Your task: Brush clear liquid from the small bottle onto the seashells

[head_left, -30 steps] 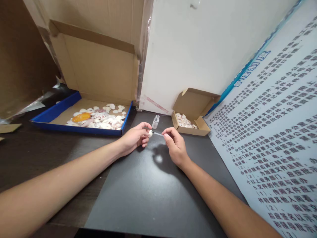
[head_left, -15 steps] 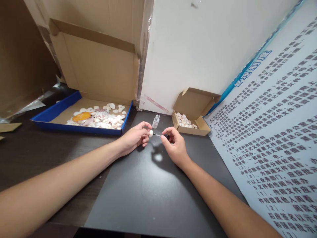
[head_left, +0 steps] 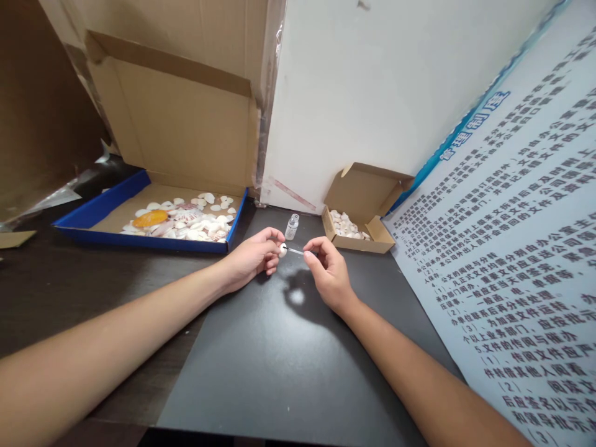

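The left hand (head_left: 254, 259) pinches a small white shell (head_left: 282, 250) just above the mat (head_left: 279, 360), a light, brittle thing best held by its edges, while the right hand (head_left: 331, 278) nips what looks like a thin brush (head_left: 295, 251) touching it

dark table (head_left: 69, 273), black mat (head_left: 279, 372), blue tray (head_left: 139, 239), vial (head_left: 292, 226)

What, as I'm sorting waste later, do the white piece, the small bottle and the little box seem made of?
The white piece: probably seashell, smooth, pale, rounded. The small bottle: clear glass or plastic, see-through; cannot tell which. The little box: matte brown cardboard, folded flaps.
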`<act>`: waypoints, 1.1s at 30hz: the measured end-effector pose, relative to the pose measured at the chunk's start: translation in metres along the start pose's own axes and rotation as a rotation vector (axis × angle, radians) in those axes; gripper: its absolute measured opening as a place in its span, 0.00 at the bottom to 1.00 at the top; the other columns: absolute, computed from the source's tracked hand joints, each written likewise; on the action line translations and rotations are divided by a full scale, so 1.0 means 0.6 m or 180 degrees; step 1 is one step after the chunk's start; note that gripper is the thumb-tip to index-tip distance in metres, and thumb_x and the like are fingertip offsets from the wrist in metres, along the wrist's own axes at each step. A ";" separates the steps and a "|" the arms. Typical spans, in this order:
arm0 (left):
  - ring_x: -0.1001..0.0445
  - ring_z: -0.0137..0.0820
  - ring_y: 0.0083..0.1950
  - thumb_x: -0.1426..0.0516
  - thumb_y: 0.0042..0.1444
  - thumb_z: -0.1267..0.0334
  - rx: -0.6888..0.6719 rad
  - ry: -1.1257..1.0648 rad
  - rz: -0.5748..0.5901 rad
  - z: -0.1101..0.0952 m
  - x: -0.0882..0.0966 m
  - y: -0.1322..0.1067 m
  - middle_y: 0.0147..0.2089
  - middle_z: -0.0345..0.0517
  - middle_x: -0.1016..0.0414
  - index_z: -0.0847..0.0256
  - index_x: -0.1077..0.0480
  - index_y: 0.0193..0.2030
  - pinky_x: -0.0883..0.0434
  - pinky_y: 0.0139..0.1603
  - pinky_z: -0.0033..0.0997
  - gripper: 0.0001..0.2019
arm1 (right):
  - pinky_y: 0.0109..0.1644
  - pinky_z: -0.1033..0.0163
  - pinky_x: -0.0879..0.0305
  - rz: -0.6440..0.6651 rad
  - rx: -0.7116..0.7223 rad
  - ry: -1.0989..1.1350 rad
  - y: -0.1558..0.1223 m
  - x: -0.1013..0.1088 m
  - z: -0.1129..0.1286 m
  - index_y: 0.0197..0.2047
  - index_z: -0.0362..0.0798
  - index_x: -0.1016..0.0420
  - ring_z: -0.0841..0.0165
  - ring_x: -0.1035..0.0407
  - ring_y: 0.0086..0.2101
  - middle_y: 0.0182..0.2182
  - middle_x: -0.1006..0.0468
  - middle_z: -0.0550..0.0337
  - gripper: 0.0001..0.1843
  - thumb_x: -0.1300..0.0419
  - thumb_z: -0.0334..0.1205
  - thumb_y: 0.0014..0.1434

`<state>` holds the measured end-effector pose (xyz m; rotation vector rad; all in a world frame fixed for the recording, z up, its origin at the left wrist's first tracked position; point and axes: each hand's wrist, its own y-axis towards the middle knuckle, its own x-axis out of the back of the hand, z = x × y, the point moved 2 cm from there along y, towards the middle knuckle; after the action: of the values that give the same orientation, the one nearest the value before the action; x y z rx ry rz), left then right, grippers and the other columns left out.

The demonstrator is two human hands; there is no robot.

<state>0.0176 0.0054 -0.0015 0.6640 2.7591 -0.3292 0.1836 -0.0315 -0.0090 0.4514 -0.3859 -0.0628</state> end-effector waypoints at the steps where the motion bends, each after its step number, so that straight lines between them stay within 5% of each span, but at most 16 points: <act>1: 0.45 0.22 0.21 0.47 0.50 0.74 0.0008 -0.0005 -0.0009 0.000 0.000 0.000 0.24 0.34 0.43 0.59 0.40 0.39 0.42 0.21 0.22 0.10 | 0.27 0.66 0.47 0.0001 -0.0011 -0.0035 0.000 0.000 0.000 0.36 0.49 0.34 0.73 0.46 0.22 0.23 0.37 0.68 0.05 0.43 0.40 0.59; 15: 0.50 0.22 0.18 0.51 0.41 0.76 0.0093 -0.0152 -0.0055 -0.002 0.002 0.000 0.22 0.35 0.45 0.60 0.38 0.36 0.44 0.19 0.22 0.14 | 0.28 0.66 0.48 -0.0011 -0.0060 -0.0018 -0.002 0.001 0.001 0.36 0.48 0.33 0.73 0.46 0.23 0.23 0.37 0.68 0.05 0.43 0.40 0.60; 33: 0.51 0.20 0.18 0.49 0.42 0.75 0.0011 0.0078 -0.0061 -0.002 -0.005 -0.003 0.25 0.35 0.43 0.60 0.38 0.36 0.45 0.18 0.21 0.13 | 0.26 0.67 0.45 -0.0010 0.0156 -0.0191 -0.005 0.003 0.013 0.35 0.49 0.33 0.74 0.45 0.22 0.23 0.36 0.67 0.05 0.41 0.39 0.57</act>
<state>0.0189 0.0029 0.0005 0.6471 2.7903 -0.3323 0.1824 -0.0378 -0.0033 0.4993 -0.4465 -0.0703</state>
